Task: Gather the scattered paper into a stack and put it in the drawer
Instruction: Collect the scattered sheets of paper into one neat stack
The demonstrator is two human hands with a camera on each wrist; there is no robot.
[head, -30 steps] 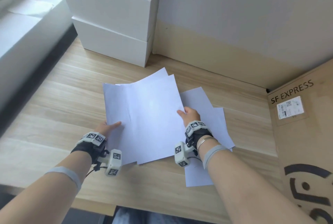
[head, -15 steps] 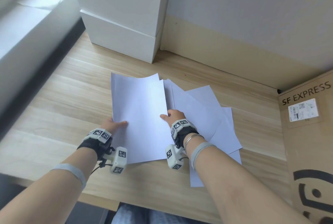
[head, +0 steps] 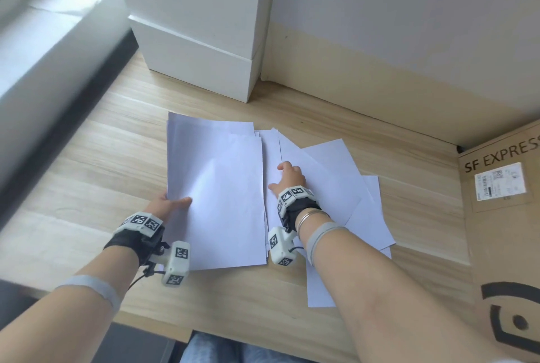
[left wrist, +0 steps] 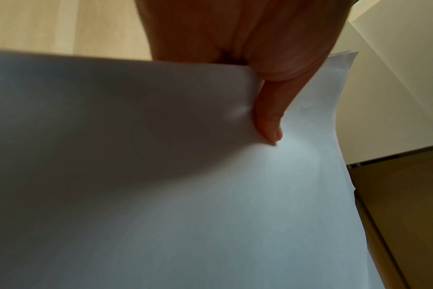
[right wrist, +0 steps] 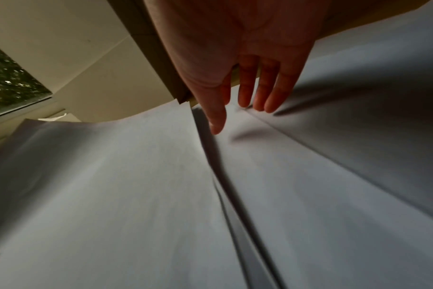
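Pinching paper stack (head: 216, 187), left hand (head: 166, 206).

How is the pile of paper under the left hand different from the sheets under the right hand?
The gathered pile has its edges nearly lined up; the loose sheets fan out at different angles. The left hand pinches the pile's edge, thumb on top; the right hand rests open-fingered on the loose sheets. Both are blank white paper on the wooden desk.

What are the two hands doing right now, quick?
Left hand: pinching the edge of the gathered paper stack.
Right hand: open, fingers straight, resting on the loose sheets.
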